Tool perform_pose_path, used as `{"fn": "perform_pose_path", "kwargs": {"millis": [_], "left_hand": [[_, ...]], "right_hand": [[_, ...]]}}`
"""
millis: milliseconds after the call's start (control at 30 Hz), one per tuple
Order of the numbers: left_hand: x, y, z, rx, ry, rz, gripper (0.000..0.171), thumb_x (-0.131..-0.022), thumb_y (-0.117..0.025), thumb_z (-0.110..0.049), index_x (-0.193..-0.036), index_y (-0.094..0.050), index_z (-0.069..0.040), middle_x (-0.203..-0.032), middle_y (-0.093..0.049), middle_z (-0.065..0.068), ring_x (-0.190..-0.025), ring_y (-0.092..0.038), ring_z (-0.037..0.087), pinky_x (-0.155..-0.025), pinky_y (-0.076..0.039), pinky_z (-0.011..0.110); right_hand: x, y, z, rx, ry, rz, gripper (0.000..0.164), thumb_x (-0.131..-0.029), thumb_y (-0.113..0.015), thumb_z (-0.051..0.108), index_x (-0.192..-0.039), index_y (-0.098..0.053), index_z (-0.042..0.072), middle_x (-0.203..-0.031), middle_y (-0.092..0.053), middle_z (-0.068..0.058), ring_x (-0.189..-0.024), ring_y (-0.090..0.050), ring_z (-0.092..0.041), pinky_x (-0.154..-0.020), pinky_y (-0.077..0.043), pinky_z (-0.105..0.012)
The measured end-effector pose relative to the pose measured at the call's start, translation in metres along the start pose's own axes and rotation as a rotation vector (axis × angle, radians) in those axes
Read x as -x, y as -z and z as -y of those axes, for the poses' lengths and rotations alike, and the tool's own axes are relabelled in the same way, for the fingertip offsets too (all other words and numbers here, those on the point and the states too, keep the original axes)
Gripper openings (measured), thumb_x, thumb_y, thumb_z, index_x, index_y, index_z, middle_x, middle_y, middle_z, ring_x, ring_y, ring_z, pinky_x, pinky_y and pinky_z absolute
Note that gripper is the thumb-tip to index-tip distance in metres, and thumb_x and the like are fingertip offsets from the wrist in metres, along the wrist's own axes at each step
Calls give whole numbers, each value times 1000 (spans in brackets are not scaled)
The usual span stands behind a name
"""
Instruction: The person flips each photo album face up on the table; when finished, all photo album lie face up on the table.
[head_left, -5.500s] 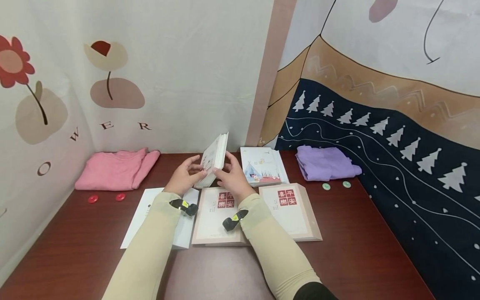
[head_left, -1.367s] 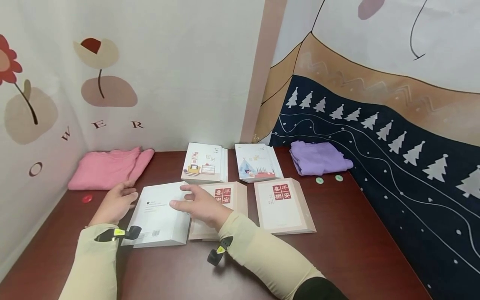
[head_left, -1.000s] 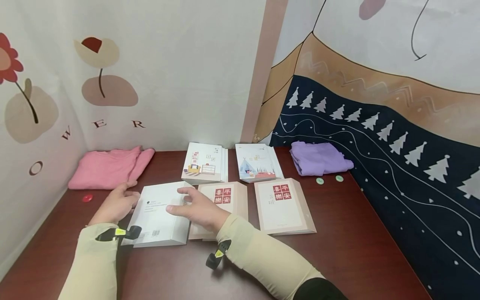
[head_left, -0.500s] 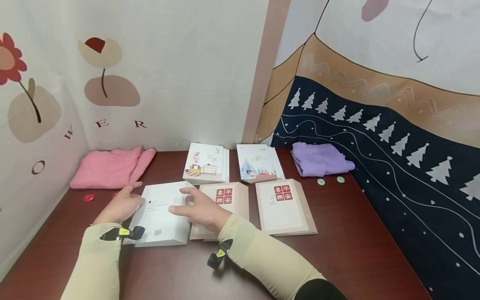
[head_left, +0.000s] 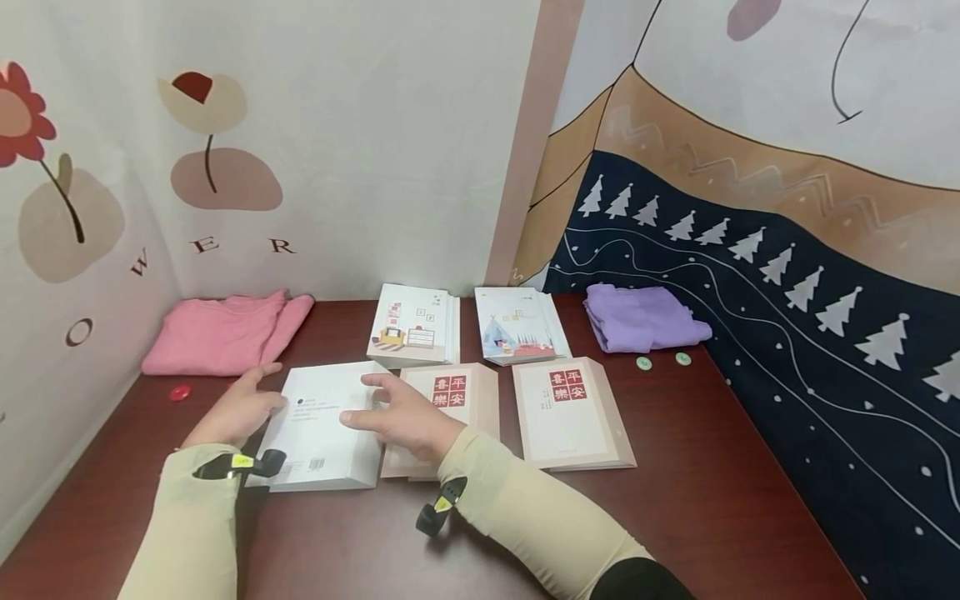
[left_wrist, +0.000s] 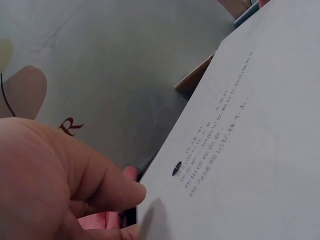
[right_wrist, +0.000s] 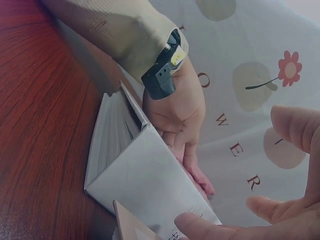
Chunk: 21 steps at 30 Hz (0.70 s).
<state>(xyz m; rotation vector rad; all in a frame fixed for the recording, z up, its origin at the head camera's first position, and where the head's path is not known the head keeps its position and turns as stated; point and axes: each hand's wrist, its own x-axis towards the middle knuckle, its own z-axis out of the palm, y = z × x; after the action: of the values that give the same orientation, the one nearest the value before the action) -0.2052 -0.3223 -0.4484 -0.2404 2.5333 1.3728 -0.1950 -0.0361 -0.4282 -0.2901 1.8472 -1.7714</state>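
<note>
A thick white book (head_left: 330, 442) lies on the table, back cover up, with small print and a barcode. My left hand (head_left: 234, 412) is at its left edge; in the left wrist view a fingertip (left_wrist: 131, 194) reaches the cover's edge. Over the white book's right side hovers my right hand (head_left: 411, 418), thumb and index finger apart and nothing between them. It partly hides a beige book (head_left: 476, 425) with red characters, close against the white one. The right wrist view shows the white book's page edges (right_wrist: 112, 135) and my left fingers extended along its far side.
A second beige book (head_left: 566, 437) lies to the right. Two illustrated white books (head_left: 412, 312) lie behind the row. Folded pink cloth (head_left: 217, 337) and purple cloth (head_left: 645, 321) flank them, with a red button (head_left: 179, 392) and green buttons (head_left: 644, 363) in front.
Earlier both hands held up a small illustrated book; it now lies at the back beside its twin. Both hands then came to the white book, and have barely shifted over the last second.
</note>
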Motion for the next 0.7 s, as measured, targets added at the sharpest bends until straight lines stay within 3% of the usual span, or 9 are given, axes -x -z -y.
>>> {"fn": "perform_pose_path", "kwargs": {"millis": [133,267,467,700], "left_hand": [[-1,0,3,2,-17,14,79,-100,-48,-2,-165,-5,7,-163,-14,42,-141,-27,57,-117,-25,75],[-1,1,4,15,-9,34,78,-101,-49,-5,-165,-5,7,-158,-24,41,-133,-37,53,-112,-35,68],[2,2,-2,18,0,49,77,-105,-48,-11,-166,-5,4,-158,-27,38,-135,-36,52,-109,-37,66],[6,3,-3,104,5,81,74,-109,-44,-13,-168,-1,-1,-151,-38,35,-123,-54,40,-87,-55,35]], "right_hand": [[0,0,-1,-5,0,1,71,-91,-82,20,-154,-51,12,-155,-49,-19,-125,-61,-25,-105,-55,-50],[0,0,-1,-5,0,3,71,-91,-82,20,-154,-51,12,-156,-49,-19,-127,-61,-26,-105,-55,-50],[-1,0,-1,2,4,-9,71,-91,-83,19,-154,-51,12,-156,-49,-19,-129,-59,-25,-106,-55,-50],[-1,-1,-3,34,17,-26,72,-89,-84,21,-154,-51,15,-156,-49,-18,-130,-57,-23,-103,-55,-44]]}}
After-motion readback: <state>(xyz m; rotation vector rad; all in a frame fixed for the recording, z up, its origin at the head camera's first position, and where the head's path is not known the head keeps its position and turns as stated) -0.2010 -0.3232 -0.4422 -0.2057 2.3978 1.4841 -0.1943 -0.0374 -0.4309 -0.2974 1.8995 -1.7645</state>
